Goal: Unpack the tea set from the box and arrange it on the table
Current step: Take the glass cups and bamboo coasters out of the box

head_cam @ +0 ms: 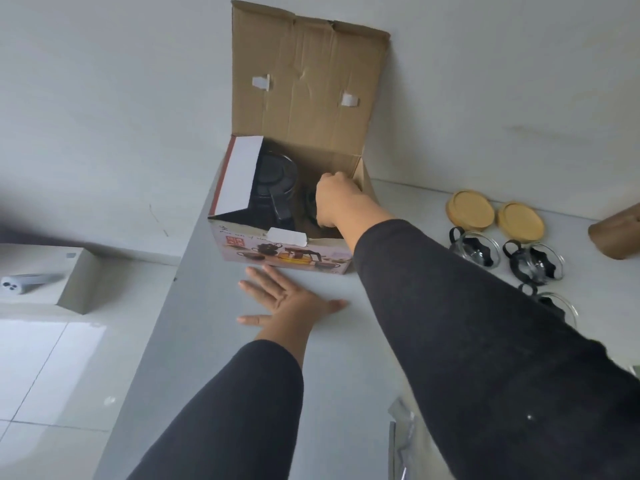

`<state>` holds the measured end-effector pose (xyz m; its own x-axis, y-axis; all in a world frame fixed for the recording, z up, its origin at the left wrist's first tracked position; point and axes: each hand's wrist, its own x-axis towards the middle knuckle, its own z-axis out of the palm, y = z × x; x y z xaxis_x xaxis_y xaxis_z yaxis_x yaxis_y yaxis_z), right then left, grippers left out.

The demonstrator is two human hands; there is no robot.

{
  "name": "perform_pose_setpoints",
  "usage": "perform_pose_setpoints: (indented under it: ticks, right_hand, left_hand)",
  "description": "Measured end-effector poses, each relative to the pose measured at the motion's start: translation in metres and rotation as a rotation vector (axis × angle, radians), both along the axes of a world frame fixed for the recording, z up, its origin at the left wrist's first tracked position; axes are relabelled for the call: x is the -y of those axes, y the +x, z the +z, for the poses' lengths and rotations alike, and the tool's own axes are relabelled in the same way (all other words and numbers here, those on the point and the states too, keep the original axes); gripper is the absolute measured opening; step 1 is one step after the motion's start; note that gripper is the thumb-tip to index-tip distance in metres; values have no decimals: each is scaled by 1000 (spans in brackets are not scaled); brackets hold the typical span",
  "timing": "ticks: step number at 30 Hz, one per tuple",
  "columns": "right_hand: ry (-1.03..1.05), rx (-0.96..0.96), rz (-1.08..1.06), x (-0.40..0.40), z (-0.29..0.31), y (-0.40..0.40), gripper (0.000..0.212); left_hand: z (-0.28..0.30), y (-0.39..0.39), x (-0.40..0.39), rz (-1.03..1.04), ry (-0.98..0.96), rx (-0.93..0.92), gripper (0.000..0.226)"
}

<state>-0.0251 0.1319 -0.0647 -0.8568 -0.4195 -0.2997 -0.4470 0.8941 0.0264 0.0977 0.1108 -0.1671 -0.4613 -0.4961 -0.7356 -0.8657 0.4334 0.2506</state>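
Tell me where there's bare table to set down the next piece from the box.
Free: the grey table in front of the box, around the flat left hand. Crowded: right side, with glass cups and wooden coasters.

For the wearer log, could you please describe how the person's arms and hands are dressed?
Both arms wear long, close-fitting dark charcoal sleeves that end short of the wrists. The left hand and right hand are bare: no gloves, rings, watch or markings are visible.

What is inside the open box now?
Inside the box stand a dark teapot and the right hand, closed on something dark. The hand covers it; the box bottom is hidden.
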Motion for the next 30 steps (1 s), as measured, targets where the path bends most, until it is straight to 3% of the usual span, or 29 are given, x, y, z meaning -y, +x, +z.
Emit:
perform_pose_setpoints:
  ticks: [4,11,13,18,26,30]
  right_hand:
    - [48,-24,-53,8,-15,-9,58]
    - [89,-143,-55,11,-25,-15,62]
    - [55,-160,-89,11,-26,-14,68]
    - [-70,-205,-80,6,-9,-9,77]
    - [-679,-274,-216,-34,41,16,86]
    - [-983,-381,-269,-78,52,47,82]
  left_hand:
    - [-6,1,3,2,34,-99,120]
    - [-9,3,4,8,23,-136,113]
    - [-10,3,4,5,25,-134,119]
    - [-1,3,1,-11,30,47,158]
    - [5,11,-4,-65,-67,-11,161]
    - [3,24,-14,-105,-163,-156,142]
